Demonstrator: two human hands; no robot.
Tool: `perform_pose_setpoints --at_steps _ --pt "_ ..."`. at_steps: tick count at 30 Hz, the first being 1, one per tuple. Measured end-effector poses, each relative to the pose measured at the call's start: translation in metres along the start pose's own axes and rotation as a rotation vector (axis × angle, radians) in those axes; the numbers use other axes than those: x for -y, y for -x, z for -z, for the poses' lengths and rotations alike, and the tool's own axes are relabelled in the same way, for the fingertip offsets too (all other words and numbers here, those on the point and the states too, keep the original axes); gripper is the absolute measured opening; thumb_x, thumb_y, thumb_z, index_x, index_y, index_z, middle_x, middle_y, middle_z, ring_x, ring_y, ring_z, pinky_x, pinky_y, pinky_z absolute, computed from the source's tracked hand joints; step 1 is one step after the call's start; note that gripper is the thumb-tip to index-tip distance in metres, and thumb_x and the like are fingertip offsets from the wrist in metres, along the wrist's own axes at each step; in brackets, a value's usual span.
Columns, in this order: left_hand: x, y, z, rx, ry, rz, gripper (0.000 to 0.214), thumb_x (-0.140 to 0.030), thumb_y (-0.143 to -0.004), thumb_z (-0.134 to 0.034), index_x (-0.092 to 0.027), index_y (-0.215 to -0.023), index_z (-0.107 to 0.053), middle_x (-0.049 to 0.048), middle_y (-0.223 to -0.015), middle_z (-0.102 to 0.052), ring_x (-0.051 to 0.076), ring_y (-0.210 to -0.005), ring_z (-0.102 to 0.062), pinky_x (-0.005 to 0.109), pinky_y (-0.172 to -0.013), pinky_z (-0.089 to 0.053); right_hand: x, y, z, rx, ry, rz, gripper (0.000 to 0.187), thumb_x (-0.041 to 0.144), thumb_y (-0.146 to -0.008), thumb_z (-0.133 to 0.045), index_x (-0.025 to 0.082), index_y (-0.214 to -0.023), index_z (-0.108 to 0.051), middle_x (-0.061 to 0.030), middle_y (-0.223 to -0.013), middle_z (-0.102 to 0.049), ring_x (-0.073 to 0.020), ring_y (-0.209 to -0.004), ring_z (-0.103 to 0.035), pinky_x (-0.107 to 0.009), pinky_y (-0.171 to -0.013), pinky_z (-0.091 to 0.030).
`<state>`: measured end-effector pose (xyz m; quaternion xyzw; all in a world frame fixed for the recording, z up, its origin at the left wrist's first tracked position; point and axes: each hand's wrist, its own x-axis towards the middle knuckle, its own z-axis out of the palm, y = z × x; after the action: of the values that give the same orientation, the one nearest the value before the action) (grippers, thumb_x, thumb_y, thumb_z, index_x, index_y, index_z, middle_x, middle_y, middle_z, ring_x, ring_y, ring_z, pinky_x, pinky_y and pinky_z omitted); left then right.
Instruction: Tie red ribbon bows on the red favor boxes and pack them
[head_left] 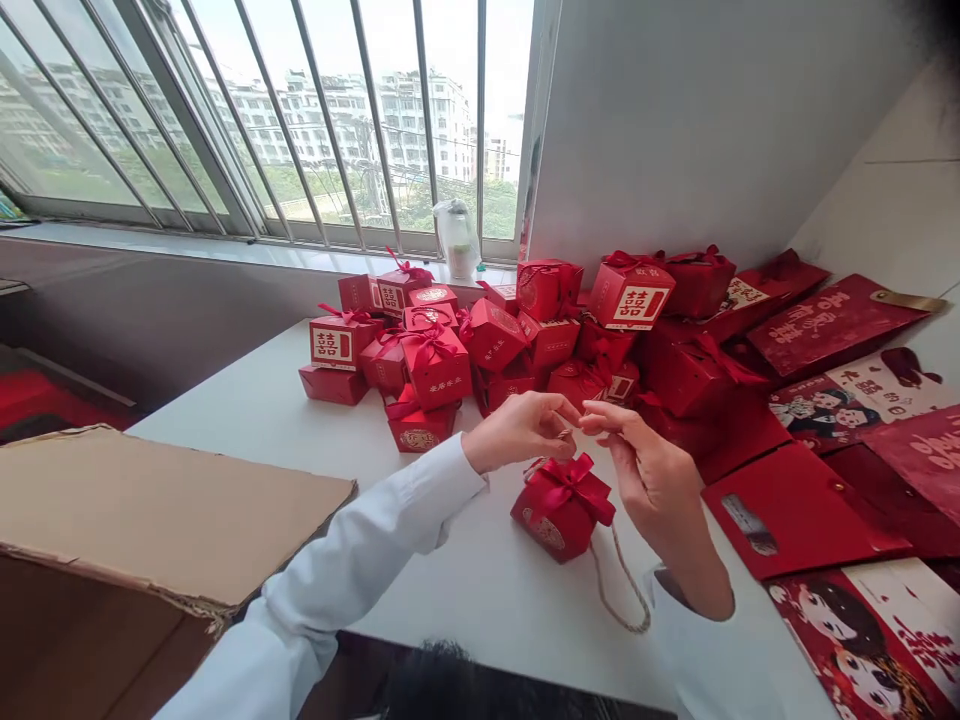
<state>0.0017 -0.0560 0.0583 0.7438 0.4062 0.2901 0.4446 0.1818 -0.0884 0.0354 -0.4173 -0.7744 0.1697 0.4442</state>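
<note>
A small red gift box (559, 510) with a red ribbon bow stands on the white table (480, 580) just under my hands. My left hand (521, 428) and my right hand (649, 470) meet fingertip to fingertip above it, both pinched on something small that I cannot make out. A beige cord (621, 590) trails from the box toward the table's near edge, below my right wrist. Both arms wear white sleeves.
A heap of several red gift boxes (450, 350) fills the far side of the table. Red paper bags and printed cards (832, 420) lie at the right. A brown cardboard box flap (150, 510) juts at the left. A plastic bottle (457, 238) stands on the barred window's sill.
</note>
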Motion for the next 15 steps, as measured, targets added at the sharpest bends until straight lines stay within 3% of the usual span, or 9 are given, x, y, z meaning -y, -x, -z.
perform_pose_setpoints --at_steps 2,7,11,13,15 --pt "-0.002 0.004 0.001 -0.023 -0.134 0.020 0.023 -0.016 -0.068 -0.063 -0.016 -0.091 -0.066 -0.0014 -0.065 -0.065 0.011 -0.057 -0.058 0.019 -0.051 -0.042 -0.017 0.016 0.010 -0.094 0.051 -0.069 0.032 0.024 -0.092 -0.036 0.026 -0.115 -0.058 -0.0042 -0.108 -0.066 -0.0211 -0.102 -0.062 -0.036 -0.091 -0.048" --pt "0.005 0.022 0.012 -0.118 -0.161 0.090 0.018 -0.016 -0.070 -0.058 -0.017 -0.087 -0.065 -0.0008 -0.067 -0.065 0.013 -0.059 -0.063 0.020 -0.055 -0.048 -0.070 0.085 0.021 0.014 -0.013 -0.453 0.035 0.045 -0.086 -0.053 0.025 -0.114 -0.055 -0.0093 -0.114 -0.062 -0.0260 -0.100 -0.061 -0.042 -0.086 -0.051" --pt "0.010 0.034 0.017 -0.245 -0.153 0.141 0.018 -0.018 -0.073 -0.056 -0.016 -0.088 -0.065 0.0010 -0.071 -0.065 0.014 -0.061 -0.064 0.021 -0.054 -0.049 -0.077 0.119 -0.017 0.085 -0.178 -0.515 0.082 0.048 -0.071 -0.070 0.026 -0.138 -0.030 -0.0131 -0.138 -0.043 -0.0309 -0.117 -0.050 -0.048 -0.092 -0.048" --pt "0.008 0.039 0.012 -0.281 -0.148 0.152 0.018 -0.017 -0.074 -0.055 -0.016 -0.089 -0.064 0.0012 -0.072 -0.065 0.013 -0.061 -0.064 0.020 -0.053 -0.048 -0.071 0.121 -0.045 0.058 -0.187 -0.483 0.103 0.044 -0.065 -0.075 0.027 -0.145 -0.013 -0.0138 -0.149 -0.027 -0.0333 -0.131 -0.036 -0.052 -0.103 -0.037" --pt "0.004 0.044 0.004 -0.265 -0.105 0.156 0.019 -0.015 -0.075 -0.053 -0.016 -0.091 -0.063 0.0009 -0.073 -0.065 0.013 -0.061 -0.063 0.020 -0.055 -0.048 -0.068 0.116 -0.066 0.050 -0.271 -0.471 0.116 0.042 -0.063 -0.077 0.028 -0.147 0.001 -0.0158 -0.151 -0.020 -0.0334 -0.131 -0.037 -0.051 -0.100 -0.040"
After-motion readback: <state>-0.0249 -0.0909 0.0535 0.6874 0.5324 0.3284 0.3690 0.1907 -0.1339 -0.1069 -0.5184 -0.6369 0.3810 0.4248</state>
